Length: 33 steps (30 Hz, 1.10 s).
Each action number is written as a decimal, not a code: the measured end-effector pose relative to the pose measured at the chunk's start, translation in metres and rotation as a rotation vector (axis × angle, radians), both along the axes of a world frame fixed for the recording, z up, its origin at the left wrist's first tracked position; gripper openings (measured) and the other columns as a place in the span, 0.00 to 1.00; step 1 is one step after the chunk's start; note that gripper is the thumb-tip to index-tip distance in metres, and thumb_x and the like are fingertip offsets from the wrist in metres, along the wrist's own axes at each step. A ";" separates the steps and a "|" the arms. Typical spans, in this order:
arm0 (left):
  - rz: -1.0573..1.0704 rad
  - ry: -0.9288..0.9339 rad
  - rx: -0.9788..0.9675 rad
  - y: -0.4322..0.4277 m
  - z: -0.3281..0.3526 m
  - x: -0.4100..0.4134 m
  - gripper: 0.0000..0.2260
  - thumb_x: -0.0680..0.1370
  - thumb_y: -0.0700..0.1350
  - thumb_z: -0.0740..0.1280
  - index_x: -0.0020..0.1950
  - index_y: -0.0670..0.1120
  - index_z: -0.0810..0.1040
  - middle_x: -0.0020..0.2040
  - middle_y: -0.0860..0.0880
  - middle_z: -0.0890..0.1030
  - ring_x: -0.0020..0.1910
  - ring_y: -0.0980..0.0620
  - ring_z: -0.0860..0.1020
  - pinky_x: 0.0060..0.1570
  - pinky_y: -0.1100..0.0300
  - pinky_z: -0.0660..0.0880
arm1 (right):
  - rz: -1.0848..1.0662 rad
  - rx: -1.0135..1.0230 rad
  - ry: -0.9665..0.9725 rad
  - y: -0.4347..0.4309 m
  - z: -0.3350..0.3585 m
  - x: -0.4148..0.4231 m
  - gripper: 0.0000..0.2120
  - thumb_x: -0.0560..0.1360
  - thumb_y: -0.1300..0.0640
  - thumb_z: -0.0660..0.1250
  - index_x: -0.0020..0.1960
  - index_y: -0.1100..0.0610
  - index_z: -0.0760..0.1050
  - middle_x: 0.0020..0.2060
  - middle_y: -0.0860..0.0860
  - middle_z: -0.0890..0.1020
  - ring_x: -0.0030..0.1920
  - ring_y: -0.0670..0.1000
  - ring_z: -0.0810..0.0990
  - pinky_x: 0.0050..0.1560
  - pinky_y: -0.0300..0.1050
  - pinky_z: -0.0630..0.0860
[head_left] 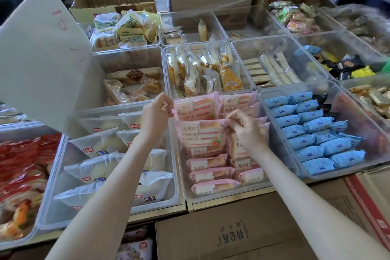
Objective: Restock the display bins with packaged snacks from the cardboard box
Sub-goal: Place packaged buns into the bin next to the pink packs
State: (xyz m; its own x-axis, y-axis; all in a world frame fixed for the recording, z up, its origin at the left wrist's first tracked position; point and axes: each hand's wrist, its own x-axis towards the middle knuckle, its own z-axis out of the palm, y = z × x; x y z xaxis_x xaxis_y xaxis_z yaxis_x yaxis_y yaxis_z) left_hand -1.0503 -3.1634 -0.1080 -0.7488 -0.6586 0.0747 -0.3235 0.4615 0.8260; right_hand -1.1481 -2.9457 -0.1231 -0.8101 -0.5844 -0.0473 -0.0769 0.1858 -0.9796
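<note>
Fingers (168, 108) of your left hand (157, 112) and right hand (244, 131) are pinching edges of pink plastic-wrapped bread packets (198, 110) in the near middle clear plastic bin (211, 197), probably straightening them upright so labels show.

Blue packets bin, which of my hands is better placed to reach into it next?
Probably right. The right hand pinches a pink packet just beside the blue packets bin; the left hand pinches one at the pink bin's opposite edge, farther away.
</note>
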 end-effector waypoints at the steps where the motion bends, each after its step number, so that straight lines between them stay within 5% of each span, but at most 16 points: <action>1: 0.024 0.014 0.014 -0.002 -0.001 0.001 0.09 0.78 0.33 0.59 0.42 0.43 0.74 0.43 0.43 0.81 0.43 0.45 0.81 0.43 0.53 0.78 | 0.031 -0.003 0.004 0.000 0.000 0.002 0.08 0.78 0.68 0.60 0.42 0.62 0.73 0.35 0.54 0.79 0.35 0.49 0.79 0.39 0.39 0.78; 10: -0.071 0.058 -0.067 0.010 -0.009 0.008 0.10 0.76 0.30 0.57 0.41 0.43 0.72 0.40 0.45 0.81 0.38 0.48 0.81 0.35 0.68 0.72 | 0.009 0.095 -0.035 0.016 -0.018 0.005 0.09 0.78 0.69 0.60 0.42 0.60 0.75 0.36 0.56 0.80 0.36 0.50 0.79 0.43 0.42 0.78; 14: -0.142 0.023 -0.093 0.015 -0.021 0.001 0.13 0.75 0.29 0.58 0.40 0.46 0.72 0.39 0.45 0.80 0.39 0.45 0.80 0.40 0.54 0.77 | 0.091 0.110 0.000 0.021 -0.013 0.012 0.06 0.78 0.69 0.61 0.43 0.66 0.74 0.36 0.57 0.80 0.36 0.48 0.79 0.40 0.34 0.76; 20: -0.119 -0.184 -0.189 0.018 -0.039 -0.005 0.06 0.77 0.34 0.61 0.51 0.40 0.74 0.44 0.41 0.81 0.44 0.41 0.79 0.46 0.49 0.76 | 0.063 0.115 0.023 0.029 -0.020 0.013 0.06 0.78 0.67 0.60 0.43 0.66 0.74 0.36 0.53 0.79 0.36 0.42 0.77 0.41 0.32 0.74; 26: -0.110 -0.449 -0.711 0.029 -0.045 -0.004 0.10 0.75 0.37 0.59 0.53 0.46 0.74 0.51 0.49 0.81 0.57 0.47 0.70 0.53 0.54 0.56 | 0.055 0.088 -0.005 0.033 -0.024 0.013 0.06 0.78 0.68 0.61 0.43 0.64 0.75 0.36 0.54 0.80 0.37 0.47 0.79 0.41 0.37 0.77; 33: -0.088 -0.552 -0.691 0.030 -0.037 -0.003 0.11 0.76 0.41 0.61 0.56 0.48 0.77 0.59 0.47 0.75 0.64 0.44 0.63 0.63 0.49 0.52 | 0.063 0.072 -0.039 0.042 -0.026 0.012 0.06 0.78 0.67 0.61 0.44 0.64 0.76 0.36 0.57 0.80 0.37 0.51 0.79 0.42 0.41 0.78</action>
State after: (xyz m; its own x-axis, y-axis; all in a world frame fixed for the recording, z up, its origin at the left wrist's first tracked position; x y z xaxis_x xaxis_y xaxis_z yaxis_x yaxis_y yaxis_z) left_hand -1.0533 -3.1332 -0.1451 -0.8413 -0.5385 0.0474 -0.5333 0.8411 0.0902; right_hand -1.1365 -2.9037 -0.1495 -0.7685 -0.6282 -0.1219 -0.0528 0.2521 -0.9663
